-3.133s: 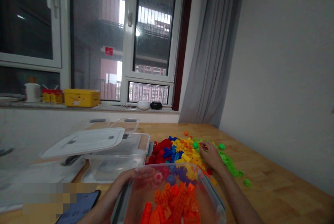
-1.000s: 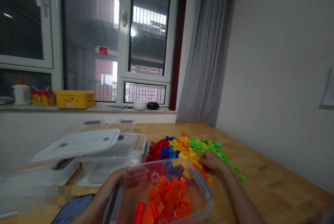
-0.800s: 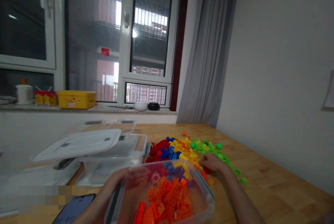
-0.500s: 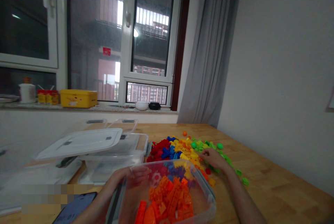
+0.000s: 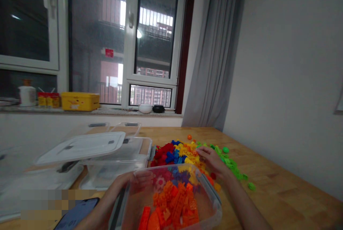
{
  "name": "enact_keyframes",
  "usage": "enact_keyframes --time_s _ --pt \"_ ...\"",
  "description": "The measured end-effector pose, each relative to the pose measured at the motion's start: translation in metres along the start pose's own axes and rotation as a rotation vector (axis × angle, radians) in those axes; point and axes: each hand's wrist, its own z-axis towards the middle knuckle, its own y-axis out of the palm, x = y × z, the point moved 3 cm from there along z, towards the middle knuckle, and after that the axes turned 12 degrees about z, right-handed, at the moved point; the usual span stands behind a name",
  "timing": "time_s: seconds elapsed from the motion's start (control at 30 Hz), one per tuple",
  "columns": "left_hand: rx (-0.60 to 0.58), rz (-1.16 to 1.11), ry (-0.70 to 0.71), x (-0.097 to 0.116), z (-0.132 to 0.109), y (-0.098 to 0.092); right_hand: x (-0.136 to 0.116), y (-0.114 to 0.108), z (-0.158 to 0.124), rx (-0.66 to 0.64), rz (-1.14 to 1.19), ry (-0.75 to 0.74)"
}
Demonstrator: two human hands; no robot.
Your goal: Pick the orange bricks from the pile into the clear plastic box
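At the far left a dark phone (image 5: 76, 215) lay on the worktop (image 5: 281, 187). Behind it a white lid (image 5: 83, 146) rested on empty clear boxes (image 5: 115, 169). The left hand (image 5: 131, 181) was clamped on the left rim of a clear container (image 5: 211, 192), with the fingers curled over the edge. This container stood near the front of the worktop and held orange bricks (image 5: 174, 208). Just behind it was a pile of mixed bricks (image 5: 182, 153) in red, blue and yellow. The right hand (image 5: 213, 162) lay on the right part of this pile, with its fingers stretched toward the bricks. I cannot tell if they pinched one. Green pieces (image 5: 233, 167) were scattered just beside this hand, to its right.
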Motion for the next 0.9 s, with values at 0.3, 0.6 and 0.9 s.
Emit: enact_keyframes --time_s 0.3,0.6,0.9 --pt "-0.035 -0.056 -0.028 0.006 -0.004 0.008 0.001 0.041 -0.022 -0.403 0.107 0.106" --pt "-0.038 -0.021 0.008 0.007 -0.005 0.007 -0.006 0.044 -0.029 -0.382 -0.028 0.145" --pt "-0.002 0.010 0.010 0.008 -0.007 0.007 -0.013 0.009 -0.008 -0.046 0.097 0.015"
